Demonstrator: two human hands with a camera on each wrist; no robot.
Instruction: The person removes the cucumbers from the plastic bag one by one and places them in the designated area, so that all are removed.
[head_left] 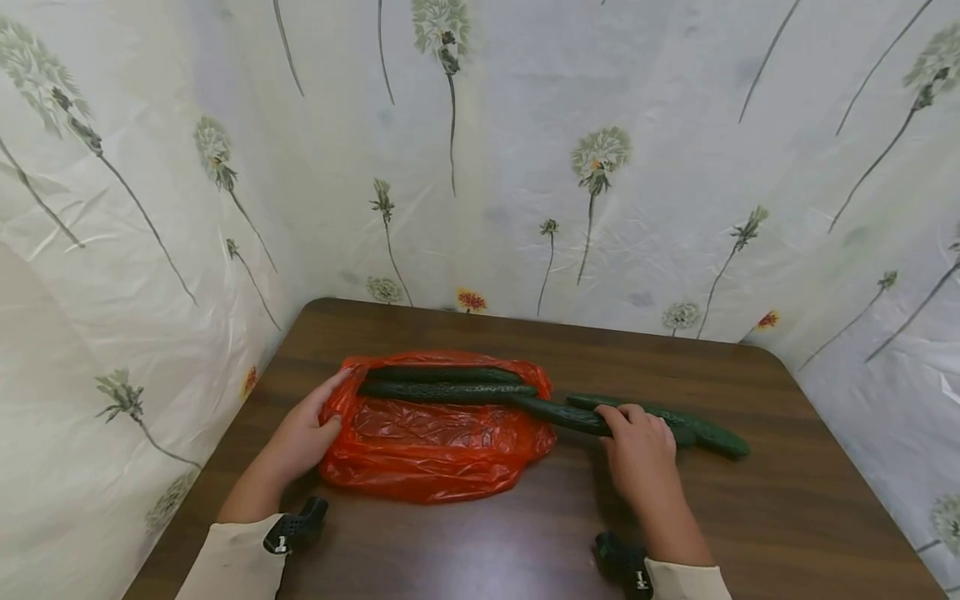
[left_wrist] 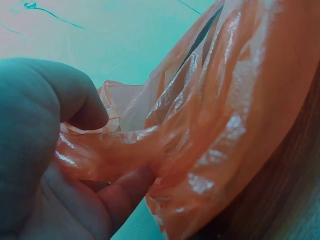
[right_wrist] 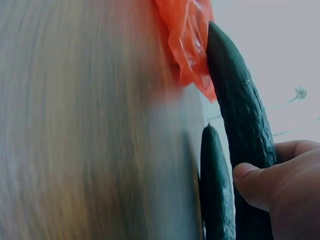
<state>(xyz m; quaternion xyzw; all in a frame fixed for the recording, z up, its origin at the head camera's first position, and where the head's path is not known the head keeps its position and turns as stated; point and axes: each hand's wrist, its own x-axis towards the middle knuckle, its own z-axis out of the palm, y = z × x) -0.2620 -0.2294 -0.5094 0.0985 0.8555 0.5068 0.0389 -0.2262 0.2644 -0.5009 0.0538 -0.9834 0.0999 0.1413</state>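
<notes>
**Held cucumber points left, its tip over the bag's right rim**

Your right hand [head_left: 641, 450] grips one cucumber [head_left: 562, 415] near its right-hand part, thumb on one side and fingers on the other; the left tip reaches over the right rim of the red plastic bag [head_left: 435, 475], just at the right end of the nearer bagged cucumber [head_left: 442, 392], though you cannot tell from here whether the two touch. The relation that matters is this: the bag lies to the left of your right hand, and the held cucumber's long axis runs left to right, almost in line with the bag's length, its right end slanting slightly towards you; your right hand is the nearer one to it, while your left hand [head_left: 303, 437] is at the far side of the bag, pinching the left rim between thumb and curled fingers. The farther bagged cucumber [head_left: 442, 374] lies alongside the nearer one, both lengthwise against the back side of the bag; a loose cucumber [head_left: 723, 442] lies on the wooden table [head_left: 795, 500], behind and to the right of your right hand, on a similar slant.
</notes>
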